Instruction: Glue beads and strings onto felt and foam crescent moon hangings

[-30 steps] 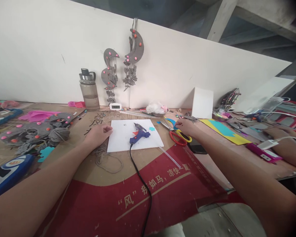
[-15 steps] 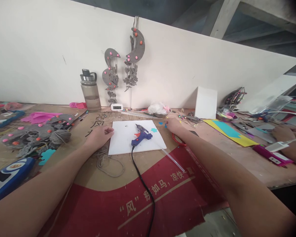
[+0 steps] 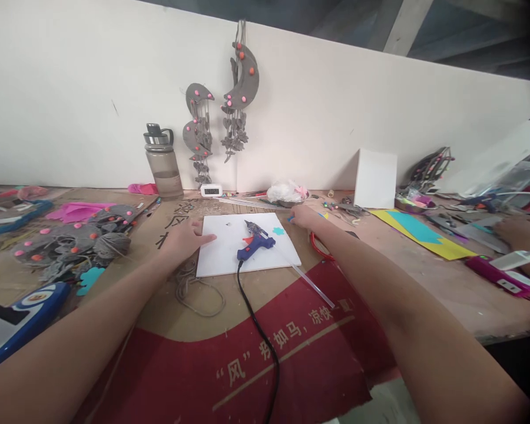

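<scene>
My left hand [image 3: 186, 239] lies flat with its fingers apart on the left edge of a white board [image 3: 221, 254]. On the board lie a blue hot-glue gun [image 3: 253, 243] and a small teal flower cut-out [image 3: 278, 231]. My right hand [image 3: 303, 216] is just past the board's far right corner, fingers curled down, with its tips at a small blue scrap [image 3: 290, 219]. Whether it grips the scrap is hidden. Red-handled scissors [image 3: 318, 248] lie partly under my right forearm.
The glue gun's black cord [image 3: 258, 318] runs toward me over red-printed cardboard. A clear glue stick [image 3: 313, 285] lies right of the board, grey string [image 3: 194, 288] to its left. Water bottle [image 3: 162, 160], grey felt pieces [image 3: 70, 235], yellow and teal sheets [image 3: 417, 232]. Another person's hand [image 3: 521, 231] works at far right.
My right hand left the scissors and moved left to the board's far right corner. My left hand's fingers slid further onto the board. The view shifted slightly.
</scene>
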`<action>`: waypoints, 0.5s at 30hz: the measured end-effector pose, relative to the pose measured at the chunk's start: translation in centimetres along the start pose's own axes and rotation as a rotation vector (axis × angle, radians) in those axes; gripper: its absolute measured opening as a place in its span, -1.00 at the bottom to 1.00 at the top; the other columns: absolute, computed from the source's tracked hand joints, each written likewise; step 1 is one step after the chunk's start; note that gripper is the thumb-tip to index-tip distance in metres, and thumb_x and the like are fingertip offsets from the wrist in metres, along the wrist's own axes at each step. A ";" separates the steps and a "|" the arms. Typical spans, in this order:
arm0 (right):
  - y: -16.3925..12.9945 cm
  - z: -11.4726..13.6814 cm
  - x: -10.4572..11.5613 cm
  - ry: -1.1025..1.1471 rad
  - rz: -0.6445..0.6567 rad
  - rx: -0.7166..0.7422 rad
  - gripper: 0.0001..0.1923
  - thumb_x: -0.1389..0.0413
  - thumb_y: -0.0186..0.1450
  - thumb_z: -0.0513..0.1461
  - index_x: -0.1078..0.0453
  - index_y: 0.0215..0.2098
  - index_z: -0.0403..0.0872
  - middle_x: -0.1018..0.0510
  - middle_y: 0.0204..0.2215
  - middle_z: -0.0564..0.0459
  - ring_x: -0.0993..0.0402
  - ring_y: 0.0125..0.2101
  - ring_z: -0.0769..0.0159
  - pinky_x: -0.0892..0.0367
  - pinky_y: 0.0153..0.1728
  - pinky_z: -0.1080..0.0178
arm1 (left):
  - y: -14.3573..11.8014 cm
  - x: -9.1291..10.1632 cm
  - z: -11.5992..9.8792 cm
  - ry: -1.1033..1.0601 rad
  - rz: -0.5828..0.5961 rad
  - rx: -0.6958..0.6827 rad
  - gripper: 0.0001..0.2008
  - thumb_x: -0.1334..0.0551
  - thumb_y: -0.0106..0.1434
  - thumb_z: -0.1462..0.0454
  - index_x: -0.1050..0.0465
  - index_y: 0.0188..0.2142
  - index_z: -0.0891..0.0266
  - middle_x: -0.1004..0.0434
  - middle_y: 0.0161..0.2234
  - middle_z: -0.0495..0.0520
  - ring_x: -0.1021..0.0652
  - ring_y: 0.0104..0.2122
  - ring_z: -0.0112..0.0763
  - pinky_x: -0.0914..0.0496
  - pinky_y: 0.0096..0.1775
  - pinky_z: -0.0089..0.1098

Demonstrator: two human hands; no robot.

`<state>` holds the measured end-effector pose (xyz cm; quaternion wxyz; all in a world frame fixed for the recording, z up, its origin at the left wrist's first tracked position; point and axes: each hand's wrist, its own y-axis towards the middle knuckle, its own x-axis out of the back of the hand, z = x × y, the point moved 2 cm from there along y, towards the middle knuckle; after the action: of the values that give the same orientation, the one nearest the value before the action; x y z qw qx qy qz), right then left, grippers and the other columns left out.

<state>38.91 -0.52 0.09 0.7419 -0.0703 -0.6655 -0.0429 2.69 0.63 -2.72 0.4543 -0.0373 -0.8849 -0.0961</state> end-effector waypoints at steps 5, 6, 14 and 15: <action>-0.5 0.4 0.6 -0.047 -0.014 -0.047 -0.73 -0.19 0.26 -0.20 -0.47 -0.12 -0.20 -0.55 -0.17 -0.15 -0.49 -0.19 0.17 -0.39 -0.20 0.20 | 0.3 0.0 -0.3 -0.073 0.032 0.077 -0.35 -0.43 -0.08 0.09 -0.37 -0.01 0.25 -0.64 -0.20 0.18 -0.61 -0.24 -0.12 -0.41 -0.26 -0.28; -0.8 0.5 0.7 -0.042 -0.036 -0.049 -0.78 -0.20 0.23 -0.23 -0.50 -0.19 -0.21 -0.58 -0.24 -0.14 -0.49 -0.23 0.16 -0.35 -0.26 0.24 | 0.3 -0.1 -0.4 -0.087 0.028 0.087 -0.36 -0.44 -0.09 0.12 -0.37 -0.01 0.25 -0.64 -0.21 0.17 -0.61 -0.25 -0.13 -0.41 -0.26 -0.28; -5.9 0.0 0.1 0.066 -0.098 -0.007 -0.83 -0.09 0.23 -0.28 -0.48 -0.47 -0.14 -0.55 -0.50 -0.02 -0.41 -0.45 0.34 -0.19 -0.45 0.33 | -0.6 -0.1 -1.5 -0.419 0.076 0.250 -0.65 -0.25 0.16 0.22 -0.39 -0.06 0.29 -0.63 -0.38 0.12 -0.61 -0.41 -0.32 -0.35 -0.48 -0.45; -6.5 -0.2 -0.1 0.090 -0.115 0.001 -0.84 -0.07 0.24 -0.30 -0.48 -0.45 -0.13 -0.55 -0.49 -0.02 -0.41 -0.46 0.35 -0.21 -0.46 0.33 | -0.8 0.1 -1.7 -0.469 0.094 0.255 -0.69 -0.22 0.18 0.24 -0.40 -0.08 0.30 -0.63 -0.32 0.14 -0.61 -0.39 -0.36 -0.32 -0.51 -0.49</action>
<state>38.03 -6.97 0.30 0.7673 -0.0296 -0.6345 -0.0884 3.91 -0.51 -1.76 0.2418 -0.0423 -0.9682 0.0486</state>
